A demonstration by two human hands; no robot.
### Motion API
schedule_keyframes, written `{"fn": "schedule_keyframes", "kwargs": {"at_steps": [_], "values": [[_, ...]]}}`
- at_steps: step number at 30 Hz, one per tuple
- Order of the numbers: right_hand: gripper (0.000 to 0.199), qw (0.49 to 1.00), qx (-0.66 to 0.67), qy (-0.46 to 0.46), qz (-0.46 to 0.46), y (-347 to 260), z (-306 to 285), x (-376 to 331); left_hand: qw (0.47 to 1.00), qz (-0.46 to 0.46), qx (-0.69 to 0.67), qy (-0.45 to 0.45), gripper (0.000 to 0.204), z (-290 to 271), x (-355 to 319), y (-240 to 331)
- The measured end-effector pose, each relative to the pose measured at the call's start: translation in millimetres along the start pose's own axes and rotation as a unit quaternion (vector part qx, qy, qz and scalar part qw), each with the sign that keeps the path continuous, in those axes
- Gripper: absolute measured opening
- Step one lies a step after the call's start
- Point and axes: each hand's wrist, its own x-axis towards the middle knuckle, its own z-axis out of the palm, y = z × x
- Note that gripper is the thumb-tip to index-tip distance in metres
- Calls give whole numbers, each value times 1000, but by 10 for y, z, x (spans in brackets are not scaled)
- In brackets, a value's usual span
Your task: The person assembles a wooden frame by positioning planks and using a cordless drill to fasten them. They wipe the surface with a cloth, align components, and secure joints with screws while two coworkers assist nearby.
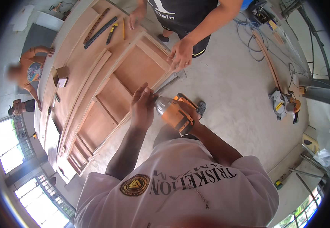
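Note:
My right hand [189, 116] is wrapped around an orange and black cordless drill [176, 116]. Its grey nose points toward the edge of a wooden framed panel [125, 89]. Close by that nose is my left hand [141, 108], its fingers drawn together at the panel's edge; whatever they pinch is too small to make out. A narrow grey strip [167, 83] runs along the panel's end, beyond the drill. Facing me, a co-worker rests one hand [182, 53] at the panel's corner and holds the other hand [136, 17] over the tabletop.
On the large wooden table lie a black bar [100, 33], a yellow utility knife [112, 33], a pencil [123, 29] and a small open box [61, 76]. A miter saw [284, 104], a long board [265, 59] and cables lie on the floor at right. Another person [30, 70] stands at left.

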Motion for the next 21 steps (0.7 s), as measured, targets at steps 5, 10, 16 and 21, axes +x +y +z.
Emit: {"fn": "schedule_keyframes", "kwargs": {"at_steps": [5,10,16,21], "values": [[40,988,-107,16,-106,159,-260,179,998,6,-55,-26,24,218,147,-158],[36,989,-112,24,-98,269,-490,79,996,-74,-25,-32,10,304,316,-403],[37,997,-83,-3,12,707,-617,-215,990,-136,16,29,14,328,528,-790],[35,994,17,0,105,1172,-537,-409,990,-104,88,17,34,217,771,-985]]}}
